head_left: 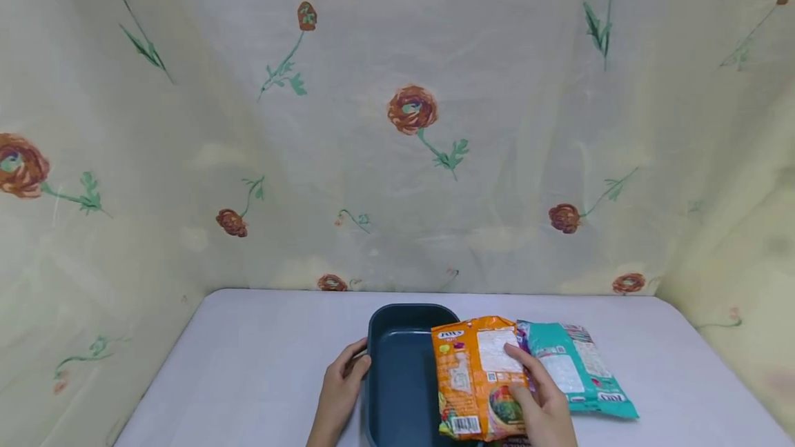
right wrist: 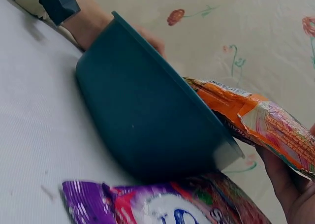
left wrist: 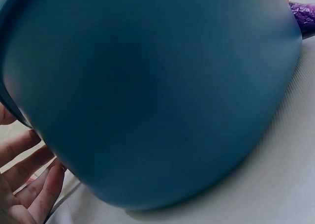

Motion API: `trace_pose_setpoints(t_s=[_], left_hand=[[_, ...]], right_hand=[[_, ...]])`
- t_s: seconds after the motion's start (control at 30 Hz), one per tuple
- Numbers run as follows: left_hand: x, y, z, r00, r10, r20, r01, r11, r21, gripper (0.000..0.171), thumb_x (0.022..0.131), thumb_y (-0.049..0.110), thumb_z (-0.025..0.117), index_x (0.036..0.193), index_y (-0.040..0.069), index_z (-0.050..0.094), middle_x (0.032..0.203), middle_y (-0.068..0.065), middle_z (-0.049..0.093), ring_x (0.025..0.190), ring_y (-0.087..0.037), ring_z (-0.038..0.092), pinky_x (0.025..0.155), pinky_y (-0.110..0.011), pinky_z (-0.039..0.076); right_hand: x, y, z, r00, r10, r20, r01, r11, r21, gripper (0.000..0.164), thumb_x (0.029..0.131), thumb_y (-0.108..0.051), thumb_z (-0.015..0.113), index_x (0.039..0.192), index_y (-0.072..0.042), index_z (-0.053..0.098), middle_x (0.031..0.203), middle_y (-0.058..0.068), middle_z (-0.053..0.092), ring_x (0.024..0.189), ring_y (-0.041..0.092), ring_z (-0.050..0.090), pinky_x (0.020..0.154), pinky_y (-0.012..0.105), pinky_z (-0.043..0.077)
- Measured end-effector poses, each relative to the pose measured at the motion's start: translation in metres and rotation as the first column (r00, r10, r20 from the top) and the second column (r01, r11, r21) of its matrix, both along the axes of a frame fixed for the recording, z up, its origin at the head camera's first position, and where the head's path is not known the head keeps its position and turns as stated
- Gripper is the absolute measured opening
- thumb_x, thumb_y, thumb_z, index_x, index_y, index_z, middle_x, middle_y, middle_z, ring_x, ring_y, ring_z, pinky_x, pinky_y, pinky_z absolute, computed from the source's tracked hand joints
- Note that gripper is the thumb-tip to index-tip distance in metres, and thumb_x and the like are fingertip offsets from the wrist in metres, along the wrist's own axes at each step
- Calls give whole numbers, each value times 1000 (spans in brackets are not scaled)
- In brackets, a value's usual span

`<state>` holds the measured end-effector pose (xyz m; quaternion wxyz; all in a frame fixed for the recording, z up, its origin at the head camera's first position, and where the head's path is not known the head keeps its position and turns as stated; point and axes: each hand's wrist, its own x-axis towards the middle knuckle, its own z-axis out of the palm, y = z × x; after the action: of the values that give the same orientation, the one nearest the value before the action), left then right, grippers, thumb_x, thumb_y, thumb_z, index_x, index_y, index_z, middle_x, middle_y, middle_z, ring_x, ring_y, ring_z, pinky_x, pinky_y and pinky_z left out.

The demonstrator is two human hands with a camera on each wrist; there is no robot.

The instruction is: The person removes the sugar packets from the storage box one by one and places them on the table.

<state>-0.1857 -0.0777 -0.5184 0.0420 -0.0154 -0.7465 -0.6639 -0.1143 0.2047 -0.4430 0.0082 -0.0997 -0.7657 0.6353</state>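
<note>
A dark blue rectangular tub stands on the table, its outer wall filling most of the left wrist view. My left hand touches the tub's left side, and its fingers lie against the outer wall near the rim. With my right hand I hold an orange Fox's candy bag by its right side, over the tub's right rim. The right wrist view shows this orange bag edge-on, leaning past the rim, with fingers beneath it.
To the right lies a teal Fox's bag on the white table. A purple candy bag lies beside the tub, mostly covered by the orange bag in the head view. Flower-patterned curtain surrounds the table's back and sides.
</note>
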Motion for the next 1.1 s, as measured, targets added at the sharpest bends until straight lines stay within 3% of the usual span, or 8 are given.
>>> trace_pose_setpoints(t_s=[0.2, 0.37, 0.67, 0.77, 0.9, 1.03, 1.1], left_hand=[[1, -3, 0, 1000, 9, 18, -9, 1000, 8, 39, 93, 29, 59, 128, 13, 58, 127, -12, 62, 111, -20, 62, 86, -15, 47], [2, -4, 2, 1000, 12, 3, -12, 1000, 8, 40, 94, 28, 58, 129, 10, 57, 128, -13, 61, 111, -20, 62, 86, -17, 48], [-1, 4, 1, 1000, 2, 31, -2, 1000, 8, 41, 92, 34, 59, 128, 14, 58, 129, -10, 60, 114, -19, 61, 86, -16, 48], [-1, 4, 1, 1000, 7, 22, -7, 1000, 2, 40, 92, 33, 59, 128, 15, 59, 129, -10, 60, 114, -19, 61, 86, -16, 48], [0, 4, 0, 1000, 16, 26, -16, 1000, 1, 39, 92, 32, 59, 128, 17, 59, 129, -9, 60, 114, -18, 61, 86, -17, 48], [0, 4, 1, 999, 12, 31, -13, 1000, 6, 39, 93, 31, 58, 129, 16, 58, 130, -9, 60, 114, -19, 61, 86, -18, 48], [0, 3, 0, 999, 10, 33, -11, 1000, 9, 40, 93, 30, 58, 130, 15, 58, 131, -10, 60, 114, -20, 61, 85, -19, 49]], right_hand=[[3, 9, -2, 1000, -15, -23, 15, 1000, -16, 49, 95, -6, 42, 141, -22, 40, 149, -2, 34, 104, -11, 51, 82, 18, 53], [4, 15, -5, 998, -7, -70, 3, 998, -64, 50, 96, -3, 39, 143, -18, 37, 151, 0, 28, 96, -3, 60, 78, 24, 56], [7, 30, -3, 999, -36, 18, 36, 999, -2, 51, 96, -7, 38, 144, -25, 35, 155, -1, 24, 109, -8, 48, 82, 18, 52], [7, 31, -2, 998, -45, 40, 45, 999, 6, 51, 96, -9, 39, 144, -27, 35, 155, -2, 25, 106, -12, 46, 83, 17, 51], [9, 34, -3, 997, -54, 51, 53, 998, 14, 51, 96, -11, 41, 144, -29, 35, 155, -3, 24, 103, -13, 48, 82, 16, 51], [10, 40, -5, 998, -55, 32, 53, 997, 60, 48, 98, -15, 43, 144, -28, 35, 154, -4, 27, 118, -12, 35, 84, 9, 46], [10, 43, -5, 998, -54, 34, 52, 997, 51, 48, 99, -16, 42, 144, -27, 35, 154, -4, 26, 118, -12, 36, 84, 9, 46]])
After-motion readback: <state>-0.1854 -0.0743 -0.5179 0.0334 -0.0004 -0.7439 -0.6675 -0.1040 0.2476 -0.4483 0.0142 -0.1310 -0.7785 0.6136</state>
